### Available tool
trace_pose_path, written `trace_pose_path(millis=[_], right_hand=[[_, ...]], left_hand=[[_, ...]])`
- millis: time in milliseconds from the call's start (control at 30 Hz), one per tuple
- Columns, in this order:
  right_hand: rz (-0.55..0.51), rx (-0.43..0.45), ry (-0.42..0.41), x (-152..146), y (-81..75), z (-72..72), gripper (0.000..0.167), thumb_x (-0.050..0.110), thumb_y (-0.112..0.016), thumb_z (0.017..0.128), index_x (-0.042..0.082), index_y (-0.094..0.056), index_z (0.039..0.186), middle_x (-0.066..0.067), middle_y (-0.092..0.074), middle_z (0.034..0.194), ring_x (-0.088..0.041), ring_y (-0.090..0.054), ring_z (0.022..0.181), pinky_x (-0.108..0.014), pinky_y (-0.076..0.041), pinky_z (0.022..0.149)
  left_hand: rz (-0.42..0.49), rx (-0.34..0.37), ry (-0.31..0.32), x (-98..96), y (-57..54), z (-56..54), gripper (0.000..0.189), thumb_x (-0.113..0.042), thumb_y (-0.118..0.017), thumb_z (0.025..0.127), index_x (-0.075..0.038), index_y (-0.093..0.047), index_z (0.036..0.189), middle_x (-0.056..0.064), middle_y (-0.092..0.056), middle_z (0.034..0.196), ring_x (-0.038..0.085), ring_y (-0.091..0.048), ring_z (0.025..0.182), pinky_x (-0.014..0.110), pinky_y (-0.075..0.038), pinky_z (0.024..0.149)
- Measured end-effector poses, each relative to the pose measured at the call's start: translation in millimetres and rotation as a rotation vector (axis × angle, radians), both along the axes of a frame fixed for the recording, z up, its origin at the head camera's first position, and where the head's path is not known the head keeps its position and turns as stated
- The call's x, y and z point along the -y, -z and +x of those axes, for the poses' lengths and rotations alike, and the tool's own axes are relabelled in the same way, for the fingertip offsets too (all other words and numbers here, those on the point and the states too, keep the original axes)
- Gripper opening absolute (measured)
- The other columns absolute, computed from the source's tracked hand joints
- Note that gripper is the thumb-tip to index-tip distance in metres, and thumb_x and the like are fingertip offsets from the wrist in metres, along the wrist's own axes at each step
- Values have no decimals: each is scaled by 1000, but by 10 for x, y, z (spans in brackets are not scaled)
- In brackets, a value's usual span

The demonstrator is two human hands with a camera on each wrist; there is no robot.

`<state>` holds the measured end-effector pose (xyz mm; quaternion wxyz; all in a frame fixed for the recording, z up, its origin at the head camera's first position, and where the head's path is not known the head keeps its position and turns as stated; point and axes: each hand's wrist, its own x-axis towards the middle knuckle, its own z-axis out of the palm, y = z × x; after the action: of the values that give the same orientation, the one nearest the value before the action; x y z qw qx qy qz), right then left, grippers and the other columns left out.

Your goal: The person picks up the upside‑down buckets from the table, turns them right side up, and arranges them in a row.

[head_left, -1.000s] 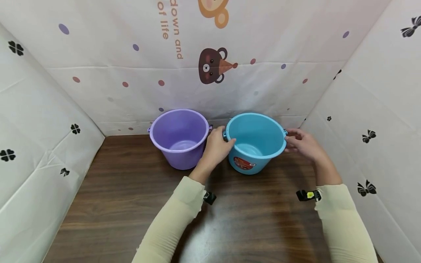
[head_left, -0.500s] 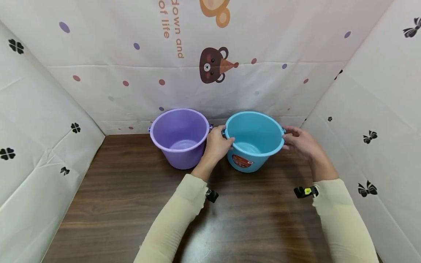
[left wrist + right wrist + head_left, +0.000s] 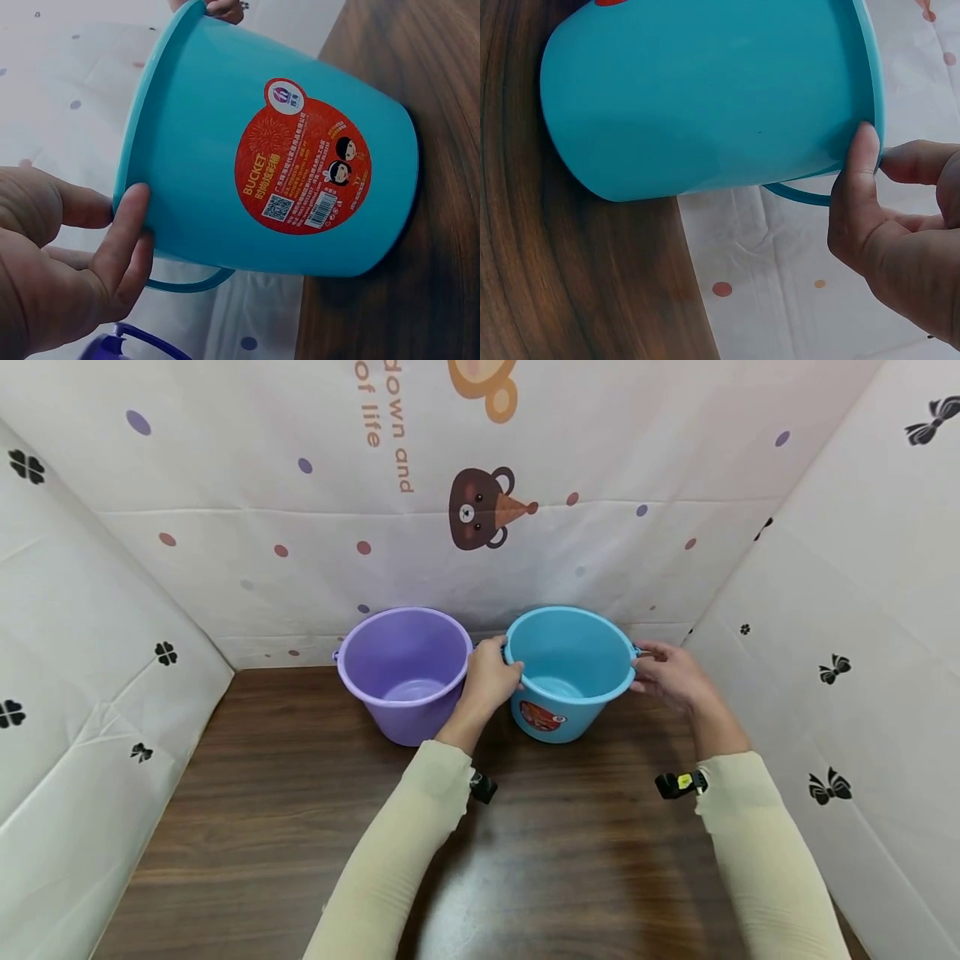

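Note:
A light-blue plastic bucket (image 3: 573, 718) with a round red label (image 3: 304, 157) stands upright near the back wall. At the left side of its rim, my left hand (image 3: 489, 681) pinches the edge between thumb and fingers. On the opposite side, my right hand (image 3: 670, 677) pinches the rim beside the handle joint. The handle (image 3: 799, 193) hangs down behind the bucket in the right wrist view. A purple bucket (image 3: 408, 722) stands just to the left, close to the back of my left hand. Whether the blue bucket's base fully touches the table is hard to tell.
A dark wood-grain table (image 3: 285, 827) lies beneath both buckets. White patterned sheets form a back wall (image 3: 247, 560) and two side walls, one on the left (image 3: 82, 635) and one on the right (image 3: 795, 635). Each wrist wears a black strap.
Both hands have shifted the blue bucket left and slightly back, nearer the purple bucket. The grip on its rim looks the same. The purple bucket has stayed in place.

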<state>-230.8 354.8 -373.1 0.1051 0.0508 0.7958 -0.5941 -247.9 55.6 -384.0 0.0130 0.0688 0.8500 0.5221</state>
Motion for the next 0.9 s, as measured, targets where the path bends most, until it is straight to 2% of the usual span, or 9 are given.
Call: trace_pose_path(millis=[133, 367, 467, 700, 900], right_hand=[[5, 14, 10, 18, -3, -23, 64, 18, -47, 110, 1, -17, 164, -29, -39, 148, -6, -70, 95, -25, -60, 89], [-3, 33, 49, 27, 13, -89, 64, 19, -49, 109, 4, -20, 164, -23, -44, 142, -4, -70, 92, -26, -61, 87], [-16, 41, 58, 42, 18, -107, 64, 19, -50, 109, 6, -20, 165, -21, -43, 142, -2, -69, 89, -25, -61, 85], [-36, 48, 59, 56, 31, -123, 65, 20, -50, 109, 7, -18, 165, -17, -44, 138, -2, -69, 89, -27, -60, 90], [-41, 41, 68, 64, 19, -98, 64, 20, -49, 110, 5, -20, 164, -20, -44, 140, -3, -70, 88, -27, -61, 87]], left_hand=[[22, 28, -9, -7, -9, -22, 58, -9, -66, 100, -1, -45, 154, 26, -67, 130, 18, -74, 67, 24, -59, 58], [51, 69, -27, -23, -22, -72, 58, -9, -64, 102, -2, -43, 155, 26, -63, 138, 16, -73, 63, 26, -60, 59], [52, 68, -32, -24, -20, -87, 58, -9, -63, 102, -2, -42, 156, 26, -62, 139, 16, -73, 63, 26, -60, 58], [36, 66, -39, -26, -20, -97, 58, -10, -63, 102, -1, -42, 156, 26, -63, 137, 17, -74, 65, 25, -60, 58], [52, 75, -37, -29, -19, -102, 58, -9, -63, 102, -2, -42, 156, 26, -63, 137, 17, -74, 65, 25, -60, 58]])
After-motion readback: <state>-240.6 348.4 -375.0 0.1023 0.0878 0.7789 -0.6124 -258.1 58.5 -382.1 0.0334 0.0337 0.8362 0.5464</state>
